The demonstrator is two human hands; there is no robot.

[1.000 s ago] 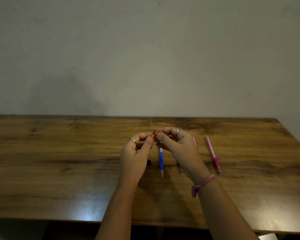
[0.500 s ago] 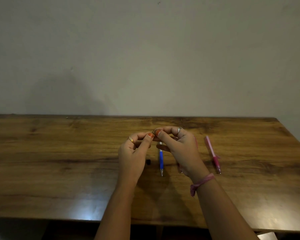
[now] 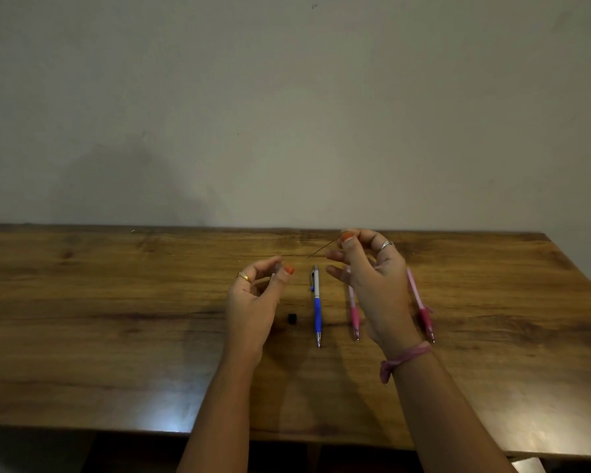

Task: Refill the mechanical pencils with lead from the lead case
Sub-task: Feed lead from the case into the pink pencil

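I am holding both hands up over the middle of the wooden tabletop (image 3: 116, 322), nearer its far edge than its near one. My right hand (image 3: 372, 285) is pinching a thin dark lead (image 3: 323, 249) between thumb and forefinger; the lead is slanting down and to the left from my fingertips, its free end pointing toward my left hand (image 3: 253, 302). My left hand is curling its fingers toward the thumb, and I cannot tell whether anything, such as the lead case, is lying inside them. A blue mechanical pencil (image 3: 317, 308) is lying flat on the tabletop between my two hands, its long axis running from the far edge toward the near edge, metal tip pointing at me. A small black cap (image 3: 291, 318) is sitting just beside it on the left, below my left palm. A pink mechanical pencil (image 3: 354, 312) is lying close to the right of the blue one, partly hidden by my right hand, tip toward the near edge. A second pink mechanical pencil (image 3: 422, 308) is showing past my right wrist, angling slightly to the right as it nears me. A pink band (image 3: 403, 358) is circling my right wrist.
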